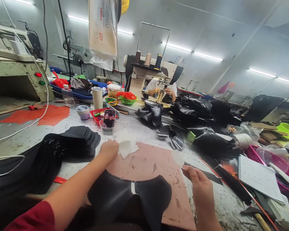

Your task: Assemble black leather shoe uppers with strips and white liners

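My left hand [109,151] reaches out over the table with its fingers curled at the edge of some white paper [128,146]. On the right, my right hand [200,183] is raised with thumb and fingers pinched together; a faint whitish blur lies by the fingertips, too unclear to name. Between my arms a black leather piece [156,194] with a curved upper edge lies partly over a pinkish board [146,160]. A short white strip [133,188] marks its middle. The lower part of the leather is in shadow.
Stacked black pieces [79,141] lie left. A phone [109,118] leans in a clear tub, near a cup [83,112] and tumbler [97,98]. Black leather [190,109] is heaped behind. A notebook [260,178] lies right. Across the table, a person sits behind a sewing machine [139,77].
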`<state>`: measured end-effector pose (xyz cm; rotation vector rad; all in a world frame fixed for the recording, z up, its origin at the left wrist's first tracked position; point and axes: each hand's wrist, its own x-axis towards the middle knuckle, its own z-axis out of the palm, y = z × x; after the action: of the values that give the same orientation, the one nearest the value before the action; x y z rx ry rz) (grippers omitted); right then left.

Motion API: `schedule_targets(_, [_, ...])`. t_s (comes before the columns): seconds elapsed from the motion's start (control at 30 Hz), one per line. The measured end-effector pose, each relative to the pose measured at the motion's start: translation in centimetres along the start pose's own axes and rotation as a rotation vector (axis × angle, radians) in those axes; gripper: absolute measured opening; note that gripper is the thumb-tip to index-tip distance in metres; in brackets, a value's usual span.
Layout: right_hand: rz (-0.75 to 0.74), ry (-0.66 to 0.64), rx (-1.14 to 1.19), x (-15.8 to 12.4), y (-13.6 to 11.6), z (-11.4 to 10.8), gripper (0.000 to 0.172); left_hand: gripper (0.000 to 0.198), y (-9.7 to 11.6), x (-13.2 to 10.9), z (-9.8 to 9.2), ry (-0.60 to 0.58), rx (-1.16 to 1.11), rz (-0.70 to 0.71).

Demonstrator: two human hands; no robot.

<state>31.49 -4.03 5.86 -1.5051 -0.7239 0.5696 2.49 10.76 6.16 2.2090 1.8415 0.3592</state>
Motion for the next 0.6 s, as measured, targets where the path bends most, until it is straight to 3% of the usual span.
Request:
schedule_targets(0.1, [-0.065, 0.047, -0.184, -1.4, 0.1, 0.0, 0.039, 0.036, 0.2, -0.2, 0.2, 0.014, 0.164, 0.043])
schedule_targets(0.33, [-0.106, -0.08, -0.039, -2.8, 1.6, 1.1, 0.043, 0.028, 0.1, 0.0, 0.1, -0.05, 0.363, 0.096])
schedule_targets(0.47, [-0.121, -0.119, -0.016, -2.9, 2.3, 1.4, 0.039, 0.023, 0.6, 0.1, -1.0, -0.082, 0.37, 0.091])
schedule_targets(0.6, [-0.146, -0.131, 0.019, -3.3, 2.1, 2.3, 0.034, 0.027, 2.9, -0.9, -1.1, -0.117, 0.249, 0.137])
